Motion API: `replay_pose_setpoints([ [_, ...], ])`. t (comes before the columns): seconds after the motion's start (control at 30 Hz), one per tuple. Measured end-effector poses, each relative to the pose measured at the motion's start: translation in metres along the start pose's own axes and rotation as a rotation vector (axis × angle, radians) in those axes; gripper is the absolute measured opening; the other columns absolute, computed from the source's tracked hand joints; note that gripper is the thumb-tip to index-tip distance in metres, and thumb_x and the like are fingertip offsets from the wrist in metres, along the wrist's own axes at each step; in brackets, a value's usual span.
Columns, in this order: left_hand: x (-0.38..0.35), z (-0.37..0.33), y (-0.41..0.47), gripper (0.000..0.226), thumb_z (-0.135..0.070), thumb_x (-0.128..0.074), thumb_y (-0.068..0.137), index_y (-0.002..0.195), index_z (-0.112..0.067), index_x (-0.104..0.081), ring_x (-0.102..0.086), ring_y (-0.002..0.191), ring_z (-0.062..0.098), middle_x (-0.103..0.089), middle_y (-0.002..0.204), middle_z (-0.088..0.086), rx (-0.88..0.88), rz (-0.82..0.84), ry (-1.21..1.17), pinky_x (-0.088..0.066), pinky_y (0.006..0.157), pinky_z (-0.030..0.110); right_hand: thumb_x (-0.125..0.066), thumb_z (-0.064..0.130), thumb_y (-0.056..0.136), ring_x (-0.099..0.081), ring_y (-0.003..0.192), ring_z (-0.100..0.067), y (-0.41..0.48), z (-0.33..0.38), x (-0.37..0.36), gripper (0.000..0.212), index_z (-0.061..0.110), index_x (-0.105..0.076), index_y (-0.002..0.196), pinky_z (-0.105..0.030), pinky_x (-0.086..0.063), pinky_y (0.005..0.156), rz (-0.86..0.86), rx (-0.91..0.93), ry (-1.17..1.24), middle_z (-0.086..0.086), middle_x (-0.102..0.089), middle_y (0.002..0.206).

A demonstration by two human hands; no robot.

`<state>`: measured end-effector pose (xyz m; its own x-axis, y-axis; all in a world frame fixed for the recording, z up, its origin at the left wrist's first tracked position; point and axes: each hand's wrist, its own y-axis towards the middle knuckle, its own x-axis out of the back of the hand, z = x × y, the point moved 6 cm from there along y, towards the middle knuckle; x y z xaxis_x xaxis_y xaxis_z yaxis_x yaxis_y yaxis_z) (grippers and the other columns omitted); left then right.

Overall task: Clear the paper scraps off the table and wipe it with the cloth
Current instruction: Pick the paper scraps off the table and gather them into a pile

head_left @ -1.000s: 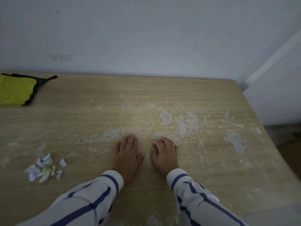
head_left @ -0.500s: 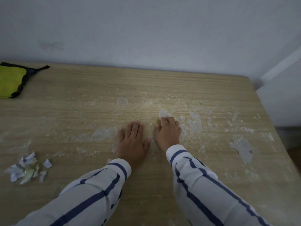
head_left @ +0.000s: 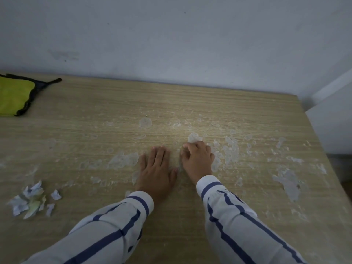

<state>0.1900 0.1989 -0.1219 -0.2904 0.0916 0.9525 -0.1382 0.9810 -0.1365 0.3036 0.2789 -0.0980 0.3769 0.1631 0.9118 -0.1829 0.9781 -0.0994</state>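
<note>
Lying flat and relaxed on the table (head_left: 76, 130), the left hand (head_left: 156, 169) likely steadies the person while the right hand (head_left: 198, 159), fingers clenched, claws at a stuck scrap (head_left: 194, 137).

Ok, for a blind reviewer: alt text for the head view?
On a stained wooden table, the left hand lies flat and the right hand curls its fingers at a pale patch. Paper scraps lie near left; a yellow cloth far left.
</note>
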Motion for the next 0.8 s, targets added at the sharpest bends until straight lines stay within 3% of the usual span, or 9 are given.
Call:
replay_pose_setpoints([
  [0.13,-0.001,0.001,0.001,0.068,-0.054,-0.014,0.092,0.148,-0.016,-0.012,0.0,0.145,0.024,-0.009,0.158,0.005,-0.002,0.014,0.008,0.002,0.114,0.047,-0.048,0.025,0.089,-0.044,0.103,-0.026,0.004,0.001,0.0,0.018,0.021,-0.065,0.088,-0.039,-0.032,0.087,-0.007,-0.055,0.03,-0.001,-0.055,0.105],
  [0.27,-0.003,0.003,0.001,0.07,-0.056,-0.01,0.09,0.148,-0.017,-0.012,0.001,0.145,0.024,-0.009,0.158,0.004,-0.018,0.026,-0.011,0.004,0.114,0.045,-0.046,0.016,0.088,-0.048,0.103,-0.024,0.001,0.003,0.004,0.018,0.022,-0.058,0.077,-0.041,-0.035,0.093,-0.04,-0.139,0.195,0.0,-0.056,0.103],
  [0.4,0.01,0.008,-0.002,0.072,-0.052,-0.004,0.086,0.145,-0.019,-0.026,-0.01,0.144,0.019,-0.024,0.154,0.001,-0.023,-0.039,-0.138,-0.001,0.115,0.038,-0.048,0.012,0.087,-0.056,0.085,-0.017,-0.018,0.018,-0.001,0.029,0.032,-0.048,0.067,-0.048,-0.045,0.09,-0.005,-0.098,0.407,0.014,-0.054,0.079],
  [0.5,0.017,0.014,0.0,0.056,-0.042,-0.021,0.094,0.142,-0.017,-0.034,-0.021,0.141,0.017,-0.037,0.148,0.004,0.032,-0.062,-0.309,-0.006,0.115,0.033,-0.048,0.012,0.089,-0.057,0.079,-0.018,-0.032,0.024,-0.013,0.02,0.023,-0.055,0.075,-0.041,-0.049,0.083,0.085,-0.092,0.487,0.008,-0.057,0.078],
  [0.57,0.023,0.018,0.002,0.04,-0.027,-0.038,0.097,0.134,-0.016,-0.047,-0.036,0.134,0.021,-0.05,0.139,0.006,0.043,-0.076,-0.438,-0.019,0.115,0.037,-0.049,0.015,0.09,-0.055,0.076,-0.017,-0.037,0.027,-0.018,0.015,0.017,-0.059,0.079,-0.033,-0.047,0.074,0.137,-0.089,0.537,0.0,-0.062,0.082],
  [0.67,0.038,0.025,0.0,0.025,-0.02,-0.047,0.095,0.114,-0.015,-0.064,-0.057,0.103,0.019,-0.065,0.112,0.003,0.054,-0.106,-0.59,-0.043,0.094,0.033,-0.051,0.02,0.09,-0.055,0.074,-0.017,-0.042,0.033,-0.021,0.013,0.015,-0.061,0.082,-0.033,-0.045,0.071,0.183,-0.118,0.616,-0.004,-0.064,0.083],
  [0.8,0.046,0.039,-0.007,0.019,-0.023,-0.049,0.094,0.103,-0.017,-0.064,-0.056,0.085,0.011,-0.062,0.096,-0.005,0.095,-0.025,-0.645,-0.041,0.072,0.021,-0.053,0.02,0.087,-0.051,0.067,-0.014,-0.054,0.051,-0.021,0.012,0.016,-0.059,0.078,-0.033,-0.045,0.064,0.198,-0.175,0.766,-0.001,-0.059,0.074],
])
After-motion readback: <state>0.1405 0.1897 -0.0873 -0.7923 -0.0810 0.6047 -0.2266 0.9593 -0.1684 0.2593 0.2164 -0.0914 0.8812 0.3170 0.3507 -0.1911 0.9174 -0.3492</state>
